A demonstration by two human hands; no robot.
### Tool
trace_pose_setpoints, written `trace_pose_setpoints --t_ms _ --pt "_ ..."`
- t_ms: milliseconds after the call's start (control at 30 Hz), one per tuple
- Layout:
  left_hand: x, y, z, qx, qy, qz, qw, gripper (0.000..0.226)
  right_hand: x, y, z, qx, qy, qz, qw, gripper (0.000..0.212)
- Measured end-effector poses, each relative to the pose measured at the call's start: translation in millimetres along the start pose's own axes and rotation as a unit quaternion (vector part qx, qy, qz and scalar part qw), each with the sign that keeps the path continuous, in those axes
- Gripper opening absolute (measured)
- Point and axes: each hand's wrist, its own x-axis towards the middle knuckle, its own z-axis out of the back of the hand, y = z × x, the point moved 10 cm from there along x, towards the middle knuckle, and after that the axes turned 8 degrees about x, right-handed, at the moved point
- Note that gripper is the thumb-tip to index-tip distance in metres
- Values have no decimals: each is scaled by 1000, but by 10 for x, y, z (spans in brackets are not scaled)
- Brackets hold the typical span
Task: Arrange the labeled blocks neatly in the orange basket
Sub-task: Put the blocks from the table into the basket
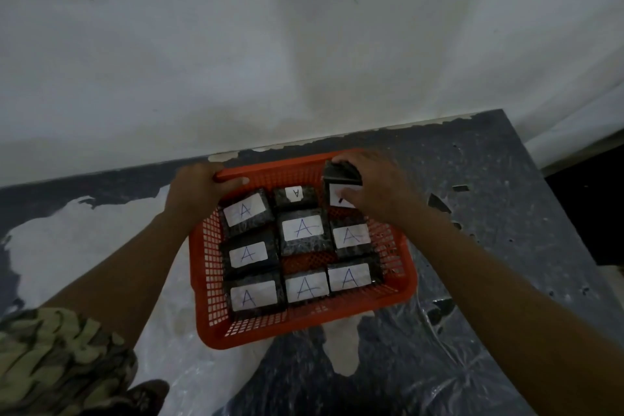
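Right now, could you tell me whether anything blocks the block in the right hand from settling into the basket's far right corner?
Nothing visible does. The right hand holds the tilted block over the far right corner of the orange basket; the nearest neighbours, the small-label block and the block nearer the person, sit beside that spot, though the hand hides its floor.

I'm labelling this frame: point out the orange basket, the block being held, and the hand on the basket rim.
orange basket (pixel 305 326): head view, near wall.
held block (pixel 338 173): head view, dark top face.
left hand (pixel 196 187): head view, back of hand.

Basket orange, mesh. Blocks black, white labels, blue "A". Table dark grey, speckled, white patches. Sleeve camouflage, below left hand.
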Motion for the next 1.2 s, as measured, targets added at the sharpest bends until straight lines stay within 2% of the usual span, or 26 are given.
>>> trace_pose_setpoints --t_ms 133,200,333,533,600,700,733,867,967,1200 --pt "3 32 -25 -5 -1 -4 1000 42 82 -120 -269 -32 92 -8 995 46" --pt "5 34 -27 -9 -5 -7 1000 43 107 -137 -336 -33 99 0 995 48" --pt "11 10 -12 -9 -9 -20 1000 36 137 -144 -299 -35 39 16 999 49" --pt "8 4 -6 4 -13 -19 1000 45 -33 34 -269 -92 -57 61 992 46" --pt "6 8 1 3 -16 -15 1000 49 -94 35 -314 -108 -49 67 991 58" --pt "4 3 12 -1 -19 -17 1000 53 -134 -61 -460 -163 27 61 984 95" --pt "3 5 7 -2 -18 -18 1000 53 -133 -87 -498 -185 46 57 980 100" --pt "10 29 -21 2 -12 -9 1000 53 -127 -73 -498 -240 24 74 968 90" --pt "19 36 -20 6 -10 -8 1000 59 -124 -108 -481 -211 27 66 975 93" --pt "11 40 -51 4 -3 -9 1000 50 -106 -120 -511 -178 45 23 983 86"
